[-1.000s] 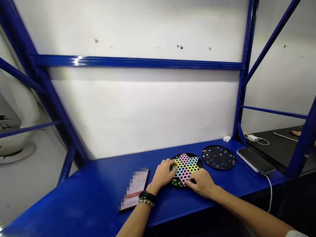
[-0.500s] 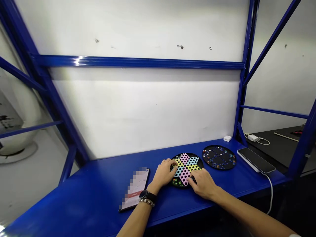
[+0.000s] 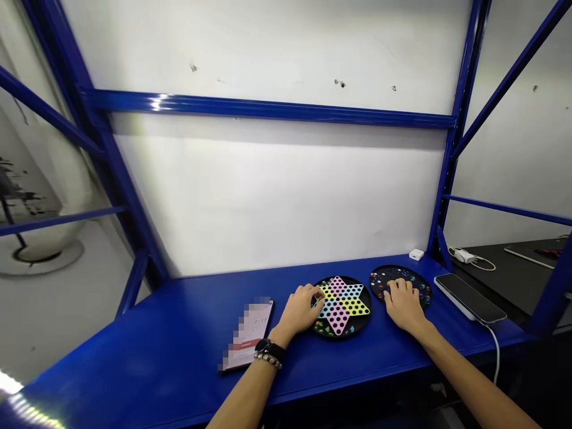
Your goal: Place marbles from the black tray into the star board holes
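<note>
Left hand [image 3: 300,310] curled on checkers board [image 3: 342,307]; right hand [image 3: 404,306] on marble tray [image 3: 400,271].

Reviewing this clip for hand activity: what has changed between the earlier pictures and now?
The right hand moved rightward off the multicoloured perforated star-shaped board onto the round black marble board, and rests on it. The left hand stayed at the star's left edge; both boards stayed in place.
</note>
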Motion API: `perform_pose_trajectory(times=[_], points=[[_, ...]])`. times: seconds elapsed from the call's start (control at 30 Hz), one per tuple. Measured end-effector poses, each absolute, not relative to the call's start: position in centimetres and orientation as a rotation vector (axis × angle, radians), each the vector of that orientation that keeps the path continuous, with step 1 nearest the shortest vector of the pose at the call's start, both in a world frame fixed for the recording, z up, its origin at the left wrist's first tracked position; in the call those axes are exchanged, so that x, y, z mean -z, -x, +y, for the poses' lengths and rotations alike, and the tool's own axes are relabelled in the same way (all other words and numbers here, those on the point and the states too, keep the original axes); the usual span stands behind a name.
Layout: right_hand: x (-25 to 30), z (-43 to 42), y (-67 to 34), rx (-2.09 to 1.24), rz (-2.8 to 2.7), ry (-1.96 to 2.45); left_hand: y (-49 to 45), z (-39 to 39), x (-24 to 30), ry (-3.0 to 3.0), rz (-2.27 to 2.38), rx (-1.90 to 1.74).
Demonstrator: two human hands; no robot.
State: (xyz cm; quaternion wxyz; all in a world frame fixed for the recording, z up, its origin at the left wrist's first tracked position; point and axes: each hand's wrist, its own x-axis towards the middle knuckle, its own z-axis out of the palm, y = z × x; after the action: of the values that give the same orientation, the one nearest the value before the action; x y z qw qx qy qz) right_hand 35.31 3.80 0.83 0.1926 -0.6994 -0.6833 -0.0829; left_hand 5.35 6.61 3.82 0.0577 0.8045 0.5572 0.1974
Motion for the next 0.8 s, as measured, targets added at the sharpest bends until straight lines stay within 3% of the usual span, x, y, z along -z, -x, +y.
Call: perform_pose_trajectory(times=[0.23,0.47,0.8], points=[[-1.6,-0.2,-29.5,-0.120,-2.179,1.395,-5.3,6.6,-3.6,-2.445,1.688,-0.610],[-2.1,-1.2,-28.0,-0.089,-2.310,1.422,-5.4,6.7,-3.4,-2.451,1.680,-0.637],[-2.8,-1.1,-27.9,-0.382,-2.310,1.334,-5.3,6.8,-3.3,-2.459,1.679,-0.630]])
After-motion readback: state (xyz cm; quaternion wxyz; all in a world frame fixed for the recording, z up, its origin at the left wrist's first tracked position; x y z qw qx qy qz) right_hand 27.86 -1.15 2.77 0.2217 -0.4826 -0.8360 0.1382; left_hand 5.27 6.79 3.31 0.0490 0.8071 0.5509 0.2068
